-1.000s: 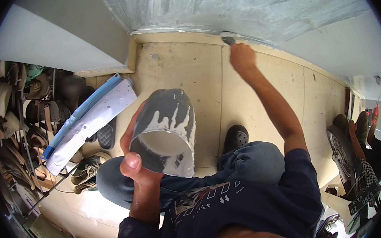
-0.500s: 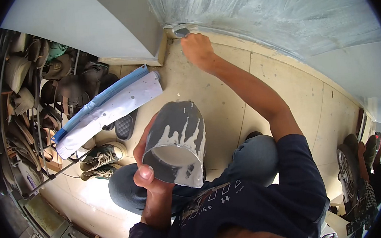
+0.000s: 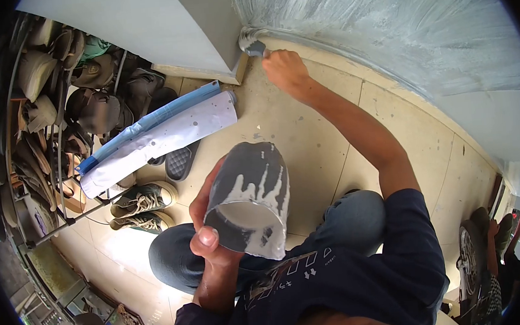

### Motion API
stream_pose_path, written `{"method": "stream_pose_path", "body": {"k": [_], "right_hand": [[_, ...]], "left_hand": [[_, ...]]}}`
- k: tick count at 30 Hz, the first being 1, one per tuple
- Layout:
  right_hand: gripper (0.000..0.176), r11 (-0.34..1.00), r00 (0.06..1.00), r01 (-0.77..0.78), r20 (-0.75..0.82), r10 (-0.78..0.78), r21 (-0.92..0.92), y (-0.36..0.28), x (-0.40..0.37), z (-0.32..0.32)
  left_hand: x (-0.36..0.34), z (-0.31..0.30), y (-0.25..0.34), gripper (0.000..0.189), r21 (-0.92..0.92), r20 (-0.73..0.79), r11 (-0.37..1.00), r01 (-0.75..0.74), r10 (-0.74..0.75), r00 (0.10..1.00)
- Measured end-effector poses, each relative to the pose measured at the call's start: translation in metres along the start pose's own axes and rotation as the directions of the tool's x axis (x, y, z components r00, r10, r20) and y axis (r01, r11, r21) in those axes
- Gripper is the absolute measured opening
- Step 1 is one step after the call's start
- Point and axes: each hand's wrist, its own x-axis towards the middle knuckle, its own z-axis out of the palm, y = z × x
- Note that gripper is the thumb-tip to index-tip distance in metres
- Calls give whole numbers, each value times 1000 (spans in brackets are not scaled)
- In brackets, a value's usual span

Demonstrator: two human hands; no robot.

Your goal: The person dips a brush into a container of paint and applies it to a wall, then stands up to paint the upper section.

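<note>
In the lower middle of the frame, the left hand point(image 3: 208, 243) was wrapped around a dark grey container point(image 3: 230, 171), fingers curled along its left side and thumb pressed near the rim. The container leaned with its mouth towards the camera; its wall was rounded, its edge ragged and crusted. Pale paint ran over the outside in long, uneven drips, and a smooth, light patch showed within beside darker smears.

At the upper middle, the right hand point(image 3: 285, 69) had its fingers clenched around a small brush point(image 3: 254, 47), dark and flat near the grip, whitish and smeared towards the tip. That tip met the corner where a smooth, pale grey pillar point(image 3: 199, 8) joined a wall point(image 3: 377, 25) streaked with cloudy, whitish strokes. Beneath the wall ran a cream skirting point(image 3: 324, 47), bordering glossy beige floor tiles point(image 3: 308, 158) flecked with grey spots.

Left of centre, a white and blue sheet point(image 3: 166, 133) lay slantwise in a long, creased strip, partly over a black, quilted-looking slipper point(image 3: 181, 164). Below it stood laced canvas sneakers point(image 3: 147, 199), beside a metal rack point(image 3: 58, 142) crammed with footwear.
</note>
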Motion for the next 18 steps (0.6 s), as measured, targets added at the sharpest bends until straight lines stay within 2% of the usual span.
{"method": "stream_pose_path", "body": {"k": [1, 3, 6, 12, 18], "right_hand": [[9, 1000, 1000, 3, -3, -3, 7, -2, -3, 2], [12, 978, 982, 172, -64, -180, -116, -3, -12, 7], [14, 950, 959, 258, -72, -274, -176, -2, -24, 2], [14, 906, 921, 380, -17, -389, -185, 2, -46, -7], [19, 909, 920, 377, -44, -390, -176, 26, -43, -13]], "left_hand": [[-1, 0, 0, 103, 2, 8, 1000, 5, -5, 1000], [-1, 1, -1, 103, -2, 10, 1000, 15, -15, 1000], [0, 4, 0, 102, -23, 1, 1000, 19, -19, 1000], [0, 1, -3, 103, -36, 5, 999, 25, -25, 1000], [1, 1, -5, 103, -44, 16, 998, 35, -34, 999]]}}
